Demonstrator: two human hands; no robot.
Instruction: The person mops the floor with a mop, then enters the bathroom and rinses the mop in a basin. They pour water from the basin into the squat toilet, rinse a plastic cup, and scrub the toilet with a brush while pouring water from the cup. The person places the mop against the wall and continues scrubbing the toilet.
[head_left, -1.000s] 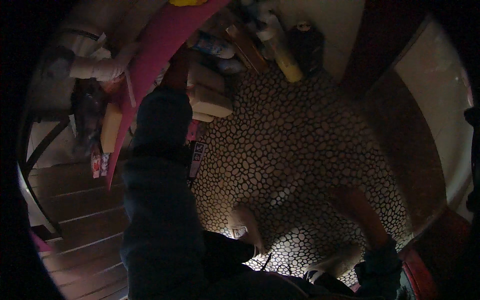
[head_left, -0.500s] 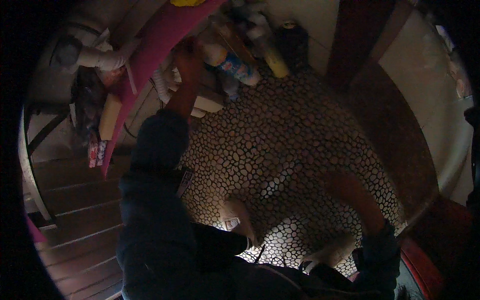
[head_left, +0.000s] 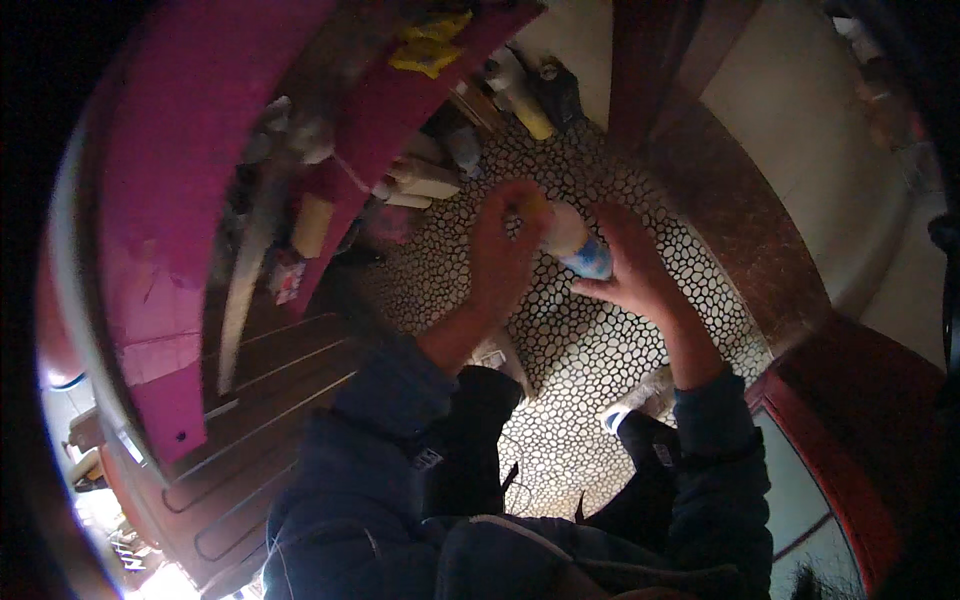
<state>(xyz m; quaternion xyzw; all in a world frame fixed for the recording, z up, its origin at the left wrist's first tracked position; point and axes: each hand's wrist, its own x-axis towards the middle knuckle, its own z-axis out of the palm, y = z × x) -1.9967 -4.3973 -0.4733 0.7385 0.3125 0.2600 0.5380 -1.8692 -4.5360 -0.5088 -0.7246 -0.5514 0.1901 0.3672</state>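
A white bottle with a blue label is held tilted above the pebble-patterned floor. My left hand has its fingers closed around the yellowish top end of this bottle. At the other end, by the blue label, my right hand curves around the bottle with thumb and fingers on opposite sides. Parts of the bottle's two ends are hidden by my fingers.
A pink shelf board runs along the left, with a yellow packet on it. Under its far end stand a yellow-and-white bottle and a dark container. Brown slats lie at lower left; a dark red-brown ledge borders the right.
My left hand has come back from beneath the pink shelf with the white-and-blue bottle. My right hand has moved up and left to the bottle's labelled end. The view has shifted.
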